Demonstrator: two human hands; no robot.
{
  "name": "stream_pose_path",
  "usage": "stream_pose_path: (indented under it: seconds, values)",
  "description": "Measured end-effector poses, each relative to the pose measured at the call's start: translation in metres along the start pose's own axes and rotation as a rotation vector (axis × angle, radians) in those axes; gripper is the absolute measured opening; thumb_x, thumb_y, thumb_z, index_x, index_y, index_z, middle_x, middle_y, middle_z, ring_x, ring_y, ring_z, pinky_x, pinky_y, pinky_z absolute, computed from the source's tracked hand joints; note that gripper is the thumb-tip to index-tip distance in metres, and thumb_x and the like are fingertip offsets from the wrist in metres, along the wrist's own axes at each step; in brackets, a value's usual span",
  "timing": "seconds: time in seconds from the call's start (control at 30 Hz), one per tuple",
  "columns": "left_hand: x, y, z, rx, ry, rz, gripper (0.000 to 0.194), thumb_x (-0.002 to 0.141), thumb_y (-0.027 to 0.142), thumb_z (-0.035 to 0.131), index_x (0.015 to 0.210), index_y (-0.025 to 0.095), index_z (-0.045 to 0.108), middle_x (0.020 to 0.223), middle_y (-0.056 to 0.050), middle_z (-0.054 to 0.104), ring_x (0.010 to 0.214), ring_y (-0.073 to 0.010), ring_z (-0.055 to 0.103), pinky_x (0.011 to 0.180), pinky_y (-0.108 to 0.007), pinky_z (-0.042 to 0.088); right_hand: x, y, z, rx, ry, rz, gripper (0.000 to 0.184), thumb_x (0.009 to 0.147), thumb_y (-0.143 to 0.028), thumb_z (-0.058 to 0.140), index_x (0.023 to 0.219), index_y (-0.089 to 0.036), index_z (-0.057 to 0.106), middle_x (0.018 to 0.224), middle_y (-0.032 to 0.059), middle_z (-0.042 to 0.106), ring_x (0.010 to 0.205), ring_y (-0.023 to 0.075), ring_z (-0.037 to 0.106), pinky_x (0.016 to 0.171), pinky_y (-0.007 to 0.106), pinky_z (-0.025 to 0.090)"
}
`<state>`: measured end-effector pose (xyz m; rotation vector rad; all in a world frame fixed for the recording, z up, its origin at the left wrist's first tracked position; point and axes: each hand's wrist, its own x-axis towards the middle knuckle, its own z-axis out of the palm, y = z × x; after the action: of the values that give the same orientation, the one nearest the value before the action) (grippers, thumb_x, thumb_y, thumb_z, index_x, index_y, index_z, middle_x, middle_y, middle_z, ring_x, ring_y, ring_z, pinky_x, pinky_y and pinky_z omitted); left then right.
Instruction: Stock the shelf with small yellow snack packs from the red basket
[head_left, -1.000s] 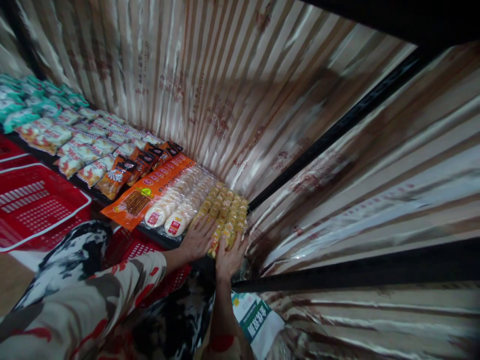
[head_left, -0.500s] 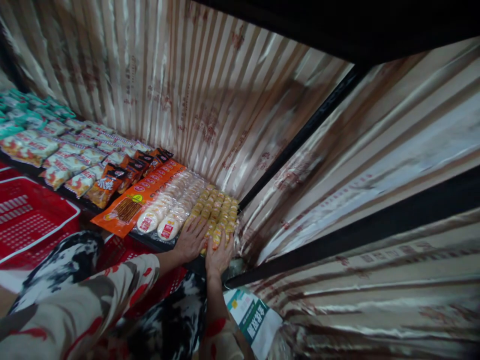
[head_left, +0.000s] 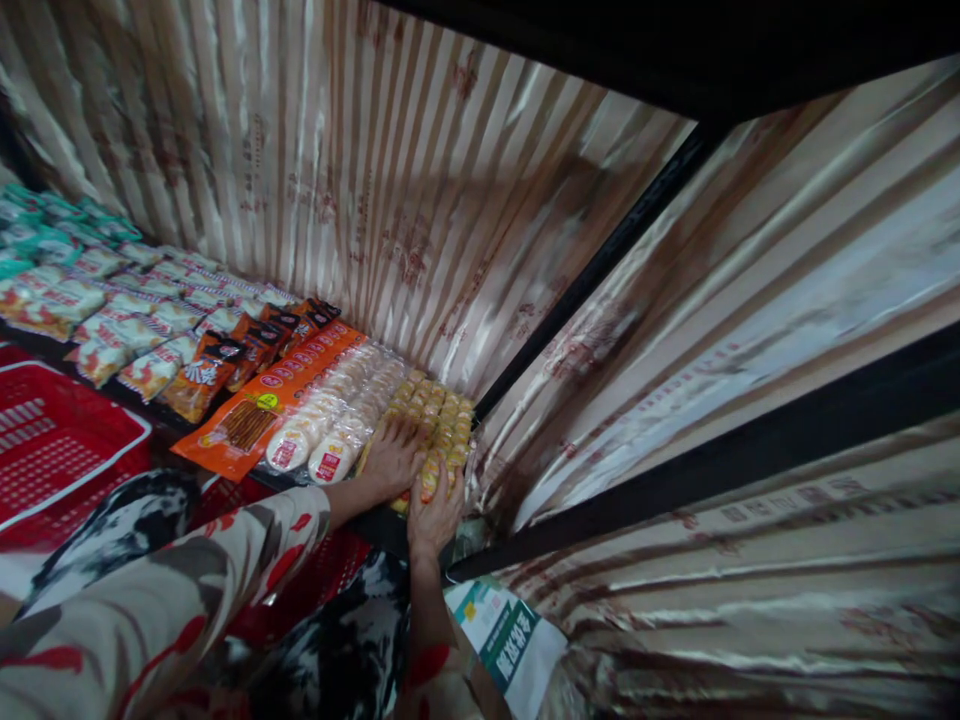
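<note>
Rows of small yellow-wrapped snacks (head_left: 433, 403) lie packed together at the right end of a dark shelf. My left hand (head_left: 394, 462) rests palm down on their left rows, fingers stretched out and apart. Beside it, my right hand (head_left: 436, 515) lies against the front end of the rows. Its fingers reach over a yellow and orange packet (head_left: 430, 478), and its thumb is hard to make out. Left of my hands are clear-wrapped stacks of round white crackers (head_left: 330, 456) with red labels. A flat orange bag (head_left: 251, 425) picturing brown sticks lies beyond them.
Farther left are orange and black bags (head_left: 199, 375), white snack bags (head_left: 105, 340) and green packs (head_left: 64, 225). A red basket (head_left: 75, 455) stands below the shelf. Pleated striped sheeting (head_left: 405, 230) rises behind, with a black post (head_left: 592, 275). A white-and-green package (head_left: 510, 640) lies lower right.
My left hand has moved forward and slightly right across the yellow-wrapped rows. My right hand stays at their front end, and the view has shifted slightly.
</note>
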<state>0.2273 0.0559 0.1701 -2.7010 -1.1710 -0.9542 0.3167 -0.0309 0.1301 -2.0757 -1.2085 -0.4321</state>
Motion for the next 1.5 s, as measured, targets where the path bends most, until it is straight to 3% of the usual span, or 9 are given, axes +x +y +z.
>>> stream_pose_path:
  seconds: [0.37, 0.67, 0.93, 1.07, 1.3, 1.5]
  values:
    - [-0.003, 0.000, -0.001, 0.009, -0.038, -0.030, 0.040, 0.090, 0.035, 0.040, 0.124, 0.019, 0.054, 0.133, -0.010, 0.051, 0.130, -0.0274, 0.037, 0.110, -0.051, 0.021, 0.002, -0.006, -0.008, -0.006, -0.096, 0.069, 0.057, 0.089, -0.051, 0.036, 0.128, -0.013, 0.051, 0.137, 0.0172, 0.040, 0.126, 0.0272, 0.035, 0.102, 0.040, 0.033]
    - [-0.005, -0.002, 0.004, 0.015, -0.042, -0.027, 0.042, 0.090, 0.035, 0.039, 0.126, 0.019, 0.053, 0.134, -0.009, 0.051, 0.133, -0.0274, 0.032, 0.110, -0.051, 0.020, 0.006, -0.015, -0.016, -0.096, -0.165, 0.153, 0.067, 0.089, -0.051, 0.028, 0.140, -0.008, 0.033, 0.145, 0.0210, 0.029, 0.131, 0.0310, 0.032, 0.101, 0.044, 0.032]
    - [-0.005, -0.004, 0.007, -0.012, -0.023, -0.027, 0.041, 0.089, 0.035, 0.042, 0.124, 0.020, 0.055, 0.135, -0.010, 0.050, 0.133, -0.0274, 0.032, 0.111, -0.050, 0.020, 0.049, -0.019, -0.023, -0.171, -0.178, 0.223, 0.056, 0.089, -0.047, 0.033, 0.132, -0.013, 0.046, 0.137, 0.0188, 0.042, 0.123, 0.0305, 0.043, 0.099, 0.041, 0.034]
    - [-0.004, -0.003, 0.007, -0.024, -0.018, -0.023, 0.041, 0.088, 0.035, 0.043, 0.125, 0.020, 0.054, 0.136, -0.009, 0.049, 0.133, -0.0279, 0.032, 0.111, -0.051, 0.020, 0.073, -0.023, -0.018, -0.199, -0.265, 0.241, 0.054, 0.089, -0.047, 0.036, 0.132, -0.016, 0.048, 0.136, 0.0174, 0.045, 0.124, 0.0282, 0.042, 0.101, 0.041, 0.032]
    - [-0.001, -0.002, 0.003, -0.013, -0.038, -0.031, 0.044, 0.088, 0.036, 0.042, 0.126, 0.019, 0.054, 0.134, -0.010, 0.051, 0.130, -0.0302, 0.036, 0.111, -0.051, 0.022, 0.098, -0.037, -0.010, -0.279, -0.475, 0.237, 0.062, 0.088, -0.056, 0.034, 0.142, -0.026, 0.033, 0.152, 0.0094, 0.022, 0.138, 0.0325, 0.018, 0.108, 0.048, 0.019]
    - [-0.001, -0.003, 0.005, -0.011, -0.055, -0.035, 0.046, 0.087, 0.035, 0.042, 0.129, 0.019, 0.051, 0.134, -0.010, 0.051, 0.131, -0.0285, 0.036, 0.112, -0.051, 0.020, 0.103, -0.035, 0.003, -0.308, -0.649, 0.209, 0.060, 0.091, -0.055, 0.021, 0.145, -0.027, 0.023, 0.153, 0.0075, 0.021, 0.138, 0.0321, 0.018, 0.106, 0.052, 0.015]
